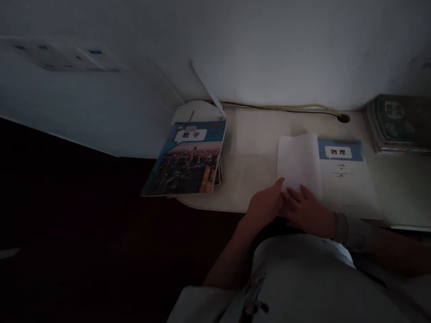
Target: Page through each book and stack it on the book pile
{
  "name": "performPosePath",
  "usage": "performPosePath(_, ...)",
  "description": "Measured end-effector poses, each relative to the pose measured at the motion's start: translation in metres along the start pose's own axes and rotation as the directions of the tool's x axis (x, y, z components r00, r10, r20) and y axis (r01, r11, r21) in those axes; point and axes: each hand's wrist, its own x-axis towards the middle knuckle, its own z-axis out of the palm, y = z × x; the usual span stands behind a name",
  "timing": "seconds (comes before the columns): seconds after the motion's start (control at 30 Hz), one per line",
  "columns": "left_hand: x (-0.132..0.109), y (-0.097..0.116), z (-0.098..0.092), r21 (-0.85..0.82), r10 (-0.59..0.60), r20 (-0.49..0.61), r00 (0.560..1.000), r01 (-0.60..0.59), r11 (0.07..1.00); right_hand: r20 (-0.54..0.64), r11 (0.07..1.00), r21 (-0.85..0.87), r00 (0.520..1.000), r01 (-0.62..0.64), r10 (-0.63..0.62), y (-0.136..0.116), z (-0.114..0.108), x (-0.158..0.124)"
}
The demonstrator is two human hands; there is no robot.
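Note:
A physics textbook (346,184) lies open on the white desk, with a blank page on its left and the blue-banded title page on its right. At the lower left corner of the blank page, my left hand (266,204) grips the book's edge, one digit resting on the paper. Its other fingers are partly hidden. My right hand (311,214) lies over the bottom of the blank page, palm down with fingers apart, its fingertips close against my left hand.
A math textbook (188,161) lies on other books at the desk's left end, overhanging the edge. More books (400,121) are stacked at the right. A yellow cable (289,106) runs along the wall to a hole (344,118) in the desk (249,152). The room is dim.

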Motion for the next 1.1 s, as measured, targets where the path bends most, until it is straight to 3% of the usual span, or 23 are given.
performPosePath(0.07, 0.002, -0.005, 0.005, -0.007, -0.014, 0.006, 1.0, 0.014, 1.0, -0.036, 0.994, 0.068, 0.996, 0.08, -0.078, 0.018, -0.007, -0.003)
performPosePath(0.1, 0.002, -0.007, 0.007, -0.021, -0.014, 0.002, 1.0, 0.014, 1.0, -0.085, 0.993, 0.1, 0.995, 0.067, -0.059, 0.032, -0.011, -0.004)
performPosePath(0.17, 0.001, -0.01, 0.011, -0.057, -0.002, -0.017, 1.0, 0.001, 0.998, -0.234, 0.982, 0.187, 0.969, -0.037, 0.081, 0.07, -0.017, -0.003)
performPosePath(0.23, -0.001, -0.01, 0.014, -0.077, 0.01, -0.042, 0.999, -0.013, 0.997, -0.325, 0.937, 0.312, 0.909, -0.158, 0.262, 0.116, -0.017, 0.004)
performPosePath(0.3, -0.002, -0.008, 0.015, -0.067, 0.006, -0.074, 0.997, -0.011, 0.998, -0.343, 0.89, 0.372, 0.852, -0.264, 0.396, 0.156, -0.01, 0.016)
performPosePath(0.4, -0.004, -0.004, 0.015, -0.004, -0.014, -0.137, 0.99, 0.014, 1.0, -0.252, 0.863, 0.337, 0.848, -0.376, 0.467, 0.188, 0.006, 0.041)
performPosePath(0.5, -0.003, 0.007, 0.016, 0.06, 0.024, -0.285, 0.958, -0.007, 0.998, -0.143, 0.855, 0.264, 0.859, -0.446, 0.492, 0.184, 0.018, 0.064)
performPosePath(0.57, 0.0, 0.021, 0.02, 0.12, 0.168, -0.39, 0.906, -0.131, 0.984, -0.151, 0.862, 0.249, 0.862, -0.441, 0.484, 0.177, 0.022, 0.073)
performPosePath(0.63, 0.007, 0.038, 0.026, 0.212, 0.348, -0.416, 0.84, -0.283, 0.935, -0.21, 0.872, 0.271, 0.859, -0.407, 0.466, 0.174, 0.023, 0.077)
performPosePath(0.7, 0.016, 0.053, 0.03, 0.285, 0.437, -0.378, 0.816, -0.346, 0.894, -0.29, 0.873, 0.323, 0.84, -0.365, 0.459, 0.179, 0.023, 0.076)
performPosePath(0.83, 0.032, 0.062, 0.032, 0.294, 0.343, -0.311, 0.887, -0.253, 0.922, -0.409, 0.857, 0.421, 0.781, -0.297, 0.472, 0.193, 0.026, 0.072)
performPosePath(0.9, 0.033, 0.06, 0.035, 0.284, 0.36, -0.267, 0.894, -0.284, 0.916, -0.406, 0.861, 0.411, 0.785, -0.301, 0.468, 0.194, 0.027, 0.072)
performPosePath(1.03, 0.026, 0.059, 0.044, 0.26, 0.531, -0.169, 0.83, -0.483, 0.836, -0.353, 0.866, 0.348, 0.805, -0.36, 0.477, 0.186, 0.029, 0.078)
performPosePath(1.1, 0.023, 0.059, 0.048, 0.258, 0.566, -0.15, 0.811, -0.52, 0.814, -0.349, 0.859, 0.356, 0.801, -0.367, 0.487, 0.183, 0.028, 0.081)
